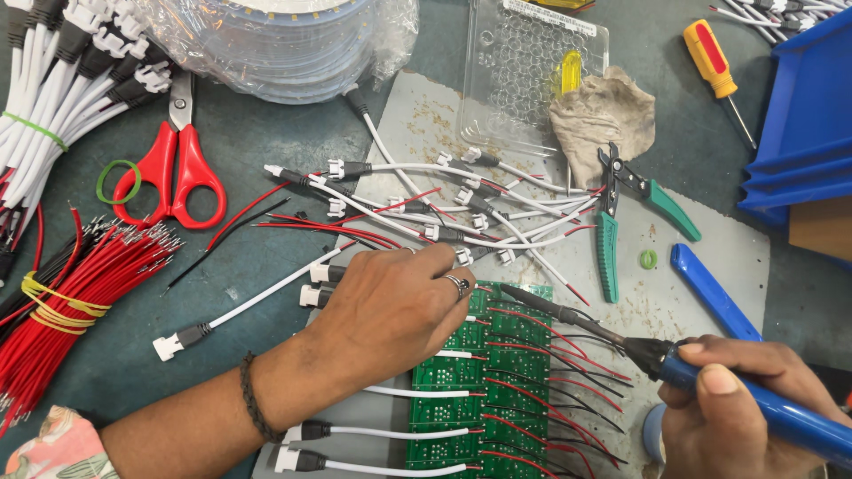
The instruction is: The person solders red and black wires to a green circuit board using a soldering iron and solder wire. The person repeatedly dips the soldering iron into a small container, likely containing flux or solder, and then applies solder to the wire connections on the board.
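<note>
Pressed flat with fingers spread, the left hand [390, 310] grips nothing; its palm rests on the upper left part of the green circuit boards [479, 390], with a ring on one finger and a braided band at the wrist. At the far left lie a bundle of white cables with black plugs [62, 71], a bundle of red wires tied with yellow bands [62, 302], a green rubber band [118, 181] and red-handled scissors [177, 168]. A stack of round white discs in clear plastic wrap [284, 44] sits at the top. Loose white cables with red and black leads [444, 213] lie scattered just above the left hand, on a grey mat [710, 266]. The boards lie at bottom centre with white cables entering from their left side and red and black wires fanning off to the right. Further right are a clear plastic tray [532, 62], a beige rag [599, 111], green-handled cutters [626, 208], a yellow and red screwdriver [714, 66], a blue plastic tool [714, 293] and a blue bin [803, 115]. The right hand [737, 408] is closed around the blue-handled soldering iron [674, 359], whose dark tip reaches the top edge of the boards just beside the left fingertips.
</note>
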